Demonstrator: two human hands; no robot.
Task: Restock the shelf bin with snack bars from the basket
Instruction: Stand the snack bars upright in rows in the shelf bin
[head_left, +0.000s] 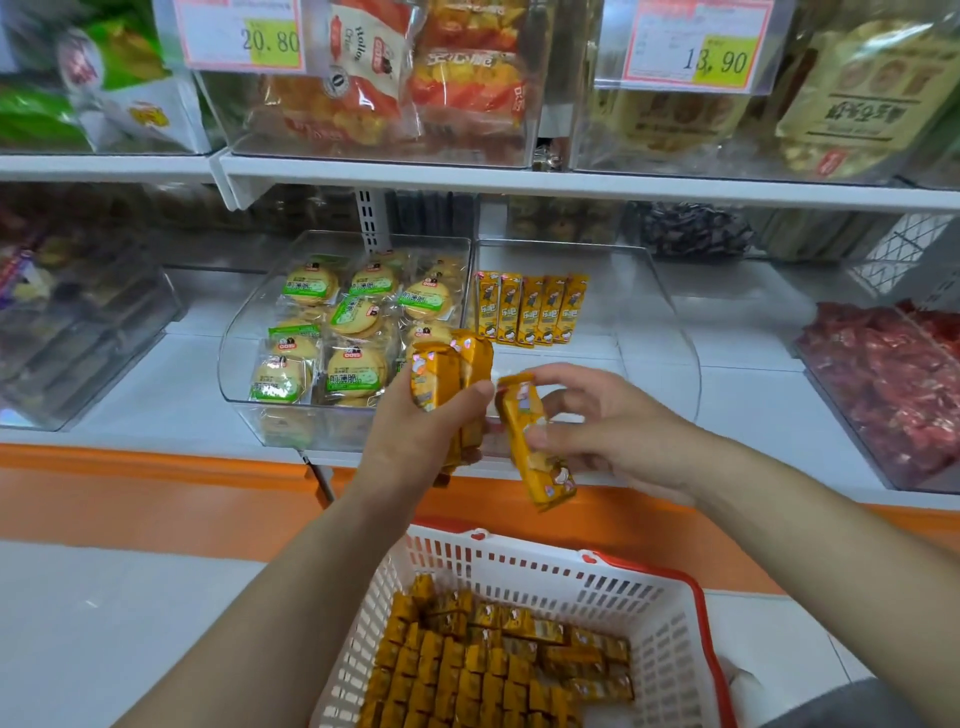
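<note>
My left hand (415, 441) grips a small bundle of yellow snack bars (449, 379) in front of the shelf edge. My right hand (618, 431) pinches a single yellow snack bar (535, 452), tilted, just right of that bundle. Behind them sits the clear shelf bin (649, 332), with a row of several yellow bars (530, 309) standing at its back left. Below, a white basket (670, 639) with a red rim holds many more yellow bars (467, 670).
A clear bin of round biscuits in green-labelled packs (343, 332) stands left of the snack bar bin. A bin of red-wrapped sweets (893, 384) is at the right. The upper shelf (519, 179) carries bagged snacks and price tags. An orange base strip (156, 499) runs below.
</note>
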